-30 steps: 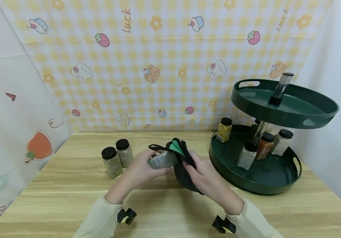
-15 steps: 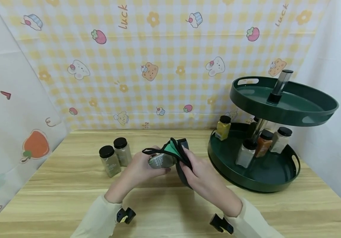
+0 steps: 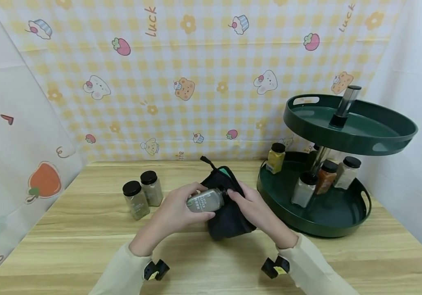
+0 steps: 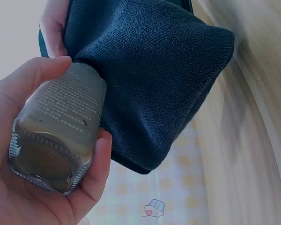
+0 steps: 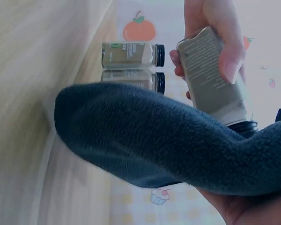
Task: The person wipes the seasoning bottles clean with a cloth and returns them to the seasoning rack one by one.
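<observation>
My left hand (image 3: 179,207) grips a glass spice jar (image 3: 205,200) with greyish contents and printed lettering. The jar lies tilted, its base towards me in the left wrist view and its black cap (image 3: 224,195) to the right. A dark fleecy cloth (image 3: 229,221) with black edging, a hanging loop and a bit of green hangs around the cap end. My right hand (image 3: 253,205) holds this cloth, its thumb at the cap. In the right wrist view the cloth (image 5: 140,136) covers most of the right hand's fingers.
Two black-capped spice jars (image 3: 136,200) (image 3: 152,188) stand on the wooden table (image 3: 67,246) at left. A dark green two-tier round rack (image 3: 328,227) stands at right, with several spice jars on its lower tier. A checked cloth backdrop (image 3: 211,82) hangs behind.
The cloth has swung down and opened out, with its loop now pointing up. More of the jar and its black cap show. My left hand keeps its hold on the jar.
</observation>
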`<state>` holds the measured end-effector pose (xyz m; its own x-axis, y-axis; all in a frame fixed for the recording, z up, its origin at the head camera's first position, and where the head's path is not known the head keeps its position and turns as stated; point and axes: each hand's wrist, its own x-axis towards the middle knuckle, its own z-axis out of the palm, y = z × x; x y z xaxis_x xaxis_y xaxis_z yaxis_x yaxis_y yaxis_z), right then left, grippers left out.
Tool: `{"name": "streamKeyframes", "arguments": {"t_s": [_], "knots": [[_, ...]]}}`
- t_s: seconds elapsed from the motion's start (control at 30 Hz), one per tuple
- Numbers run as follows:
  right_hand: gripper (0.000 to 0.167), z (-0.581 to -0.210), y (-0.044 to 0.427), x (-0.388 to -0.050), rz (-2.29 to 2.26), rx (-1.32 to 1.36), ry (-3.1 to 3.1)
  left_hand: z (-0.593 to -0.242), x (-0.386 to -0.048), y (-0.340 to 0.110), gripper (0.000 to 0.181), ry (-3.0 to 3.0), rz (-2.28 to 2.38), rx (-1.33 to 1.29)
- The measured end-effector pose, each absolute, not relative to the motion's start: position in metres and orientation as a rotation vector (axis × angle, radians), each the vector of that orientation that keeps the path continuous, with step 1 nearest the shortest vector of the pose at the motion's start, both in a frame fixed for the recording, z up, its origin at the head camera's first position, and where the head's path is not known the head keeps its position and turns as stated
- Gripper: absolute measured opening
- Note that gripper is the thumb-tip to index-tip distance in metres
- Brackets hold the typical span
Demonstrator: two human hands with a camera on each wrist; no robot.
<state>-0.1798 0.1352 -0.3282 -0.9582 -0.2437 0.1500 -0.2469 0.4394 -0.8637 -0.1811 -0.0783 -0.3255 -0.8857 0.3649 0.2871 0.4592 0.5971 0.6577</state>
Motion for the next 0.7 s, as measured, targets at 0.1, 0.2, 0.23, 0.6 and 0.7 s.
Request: {"name": "streamKeyframes", "arguments": {"t_s": [0.1, 0.2, 0.23, 0.6, 0.7], "knots": [[0.034, -0.327, 0.132, -0.177, 1.526, 0.475, -2.658, -0.326, -0.181, -0.08, 0.049, -2.702, -1.171, -0.678], [0.034, -0.323, 0.129, -0.171, 1.437, 0.494, -2.668, -0.327, -0.181, -0.081, 0.049, -2.704, -1.163, -0.665], [0.034, -0.321, 0.128, -0.169, 1.407, 0.5, -2.672, -0.327, -0.181, -0.081, 0.049, -2.704, -1.162, -0.661], [0.038, -0.301, 0.128, -0.142, 1.198, 0.555, -2.742, -0.333, -0.191, -0.084, 0.045, -2.692, -1.058, -0.69], [0.037, -0.298, 0.128, -0.14, 1.172, 0.566, -2.746, -0.335, -0.193, -0.083, 0.042, -2.676, -1.004, -0.722]]}}
